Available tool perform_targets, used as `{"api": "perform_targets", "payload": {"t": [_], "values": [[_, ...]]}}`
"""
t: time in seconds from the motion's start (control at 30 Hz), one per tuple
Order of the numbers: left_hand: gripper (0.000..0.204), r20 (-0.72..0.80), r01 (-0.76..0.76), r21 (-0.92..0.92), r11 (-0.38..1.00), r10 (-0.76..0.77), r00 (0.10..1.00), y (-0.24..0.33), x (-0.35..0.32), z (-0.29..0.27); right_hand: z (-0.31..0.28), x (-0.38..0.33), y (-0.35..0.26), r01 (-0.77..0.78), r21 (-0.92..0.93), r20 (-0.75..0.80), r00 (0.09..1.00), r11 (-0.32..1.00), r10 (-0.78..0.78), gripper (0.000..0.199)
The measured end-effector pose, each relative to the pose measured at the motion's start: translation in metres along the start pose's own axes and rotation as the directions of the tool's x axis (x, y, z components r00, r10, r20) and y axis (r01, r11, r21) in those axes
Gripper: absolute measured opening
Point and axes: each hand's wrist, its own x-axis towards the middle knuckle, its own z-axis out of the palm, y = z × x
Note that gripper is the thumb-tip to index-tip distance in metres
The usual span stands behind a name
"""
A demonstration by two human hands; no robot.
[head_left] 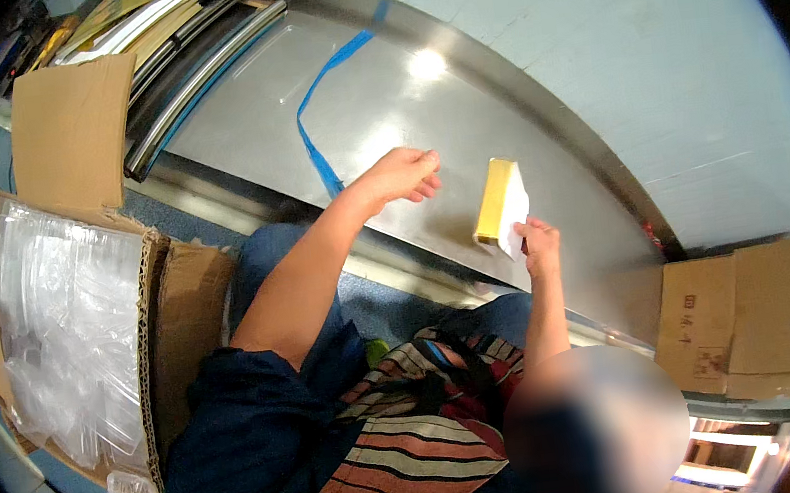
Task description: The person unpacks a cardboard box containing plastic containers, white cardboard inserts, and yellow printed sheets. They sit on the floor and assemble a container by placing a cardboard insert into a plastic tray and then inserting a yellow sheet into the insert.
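My right hand [540,242] grips the lower end of a small flat box [498,202], yellow along one side and white on the face beside it. Its thumb and fingers pinch the white part, and the box is tilted upright above the metal worktop [457,105]. To the left of the box, apart from it, my left hand [403,176] hovers over the worktop's near edge. Its fingers are curled in with the thumb over them, and whatever may lie inside them is hidden. A blue strap [312,140] runs across the metal beyond the left hand.
An open carton [159,339] of clear plastic pieces [67,329] stands at my left. Behind it are a brown cardboard flap [74,126] and stacked papers and dark trays [194,75]. A cardboard box [735,321] stands at the right. A pale wall [645,57] borders the worktop.
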Motion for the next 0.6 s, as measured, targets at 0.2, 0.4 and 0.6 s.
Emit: {"api": "perform_targets", "payload": {"t": [0.2,0.4,0.6], "values": [[0.063,-0.049,-0.053,0.350,0.935,0.075,0.996,0.000,0.011,0.030,-0.023,0.020,0.029,0.253,-0.498,-0.146,0.918,0.829,-0.368,0.014],[0.030,-0.181,-0.067,0.807,0.587,0.353,0.918,-0.045,0.050,0.029,0.019,-0.006,0.003,0.186,-0.781,-0.115,0.895,0.596,-0.430,0.018],[0.022,-0.337,0.184,0.873,0.452,0.286,0.897,-0.058,0.064,0.044,0.021,0.008,0.021,0.184,-0.686,-0.059,0.950,0.704,-0.306,0.021]]}}
